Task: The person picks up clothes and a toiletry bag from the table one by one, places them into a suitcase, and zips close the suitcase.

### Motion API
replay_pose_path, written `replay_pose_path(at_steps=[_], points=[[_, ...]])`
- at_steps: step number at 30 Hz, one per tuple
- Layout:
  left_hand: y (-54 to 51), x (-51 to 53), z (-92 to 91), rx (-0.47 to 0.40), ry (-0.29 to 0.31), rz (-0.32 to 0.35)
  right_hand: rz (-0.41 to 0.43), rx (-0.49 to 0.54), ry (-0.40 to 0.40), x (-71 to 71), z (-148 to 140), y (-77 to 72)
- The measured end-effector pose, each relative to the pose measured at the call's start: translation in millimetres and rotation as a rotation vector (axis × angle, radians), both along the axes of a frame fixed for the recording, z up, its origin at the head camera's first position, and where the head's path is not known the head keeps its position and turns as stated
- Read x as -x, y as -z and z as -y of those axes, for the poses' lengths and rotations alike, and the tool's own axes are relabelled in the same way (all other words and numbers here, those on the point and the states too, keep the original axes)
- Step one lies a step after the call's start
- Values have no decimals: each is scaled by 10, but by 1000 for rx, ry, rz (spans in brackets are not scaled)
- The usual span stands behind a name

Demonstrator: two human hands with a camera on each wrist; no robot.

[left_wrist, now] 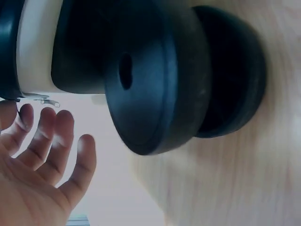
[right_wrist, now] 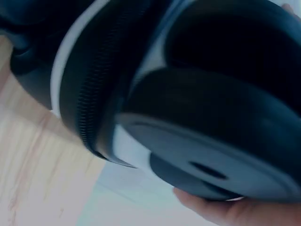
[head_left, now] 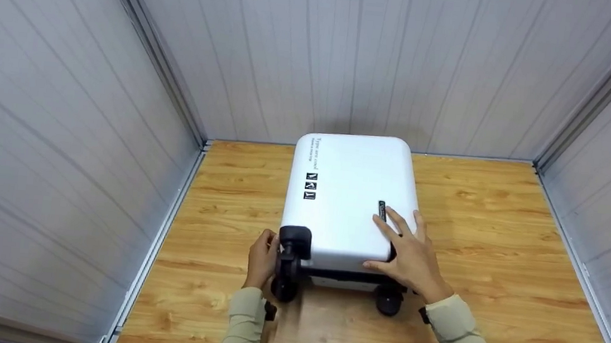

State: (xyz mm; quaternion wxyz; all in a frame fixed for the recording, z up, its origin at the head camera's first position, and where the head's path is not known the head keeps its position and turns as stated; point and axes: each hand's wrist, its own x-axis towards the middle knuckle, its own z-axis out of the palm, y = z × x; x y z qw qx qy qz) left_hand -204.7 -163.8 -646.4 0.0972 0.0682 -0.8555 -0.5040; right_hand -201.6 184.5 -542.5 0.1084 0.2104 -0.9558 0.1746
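A white hard-shell suitcase (head_left: 348,192) lies flat on the floor, its black wheels toward me. At its left side, my left hand (head_left: 262,260) is beside the near-left wheel (head_left: 284,290). In the left wrist view, the thumb and index finger of that hand (left_wrist: 42,165) come together at the dark zip band, appearing to pinch a small zipper pull, mostly hidden. Beside them a silvery metal piece (left_wrist: 49,102) sticks out. My right hand (head_left: 412,257) rests spread over the near-right corner. In the right wrist view, its fingertips (right_wrist: 202,202) show behind a wheel (right_wrist: 207,141).
Wood-patterned floor (head_left: 480,222) surrounds the suitcase. Pale panel walls (head_left: 350,58) enclose it at the back, left and right, with metal strips along their bases. Black zip teeth (right_wrist: 89,94) run between the suitcase halves.
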Motion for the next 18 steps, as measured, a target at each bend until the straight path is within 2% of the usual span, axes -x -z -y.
replay_pose_path(at_steps=[3, 6, 8, 12, 18], points=[[-14, 18, 30, 185, -7, -22, -45, -5, 10, 10, -5, 47], [-37, 16, 55, 391, 23, -47, -69, 9, 18, 6, -16, 69], [-66, 0, 70, 487, 53, -67, -78, 16, 22, 0, -19, 75], [-108, -74, 69, 532, 76, -115, -76, 18, 38, -17, -20, 82], [-67, -282, 42, 495, 49, -195, -93, 15, 52, -30, -5, 100]])
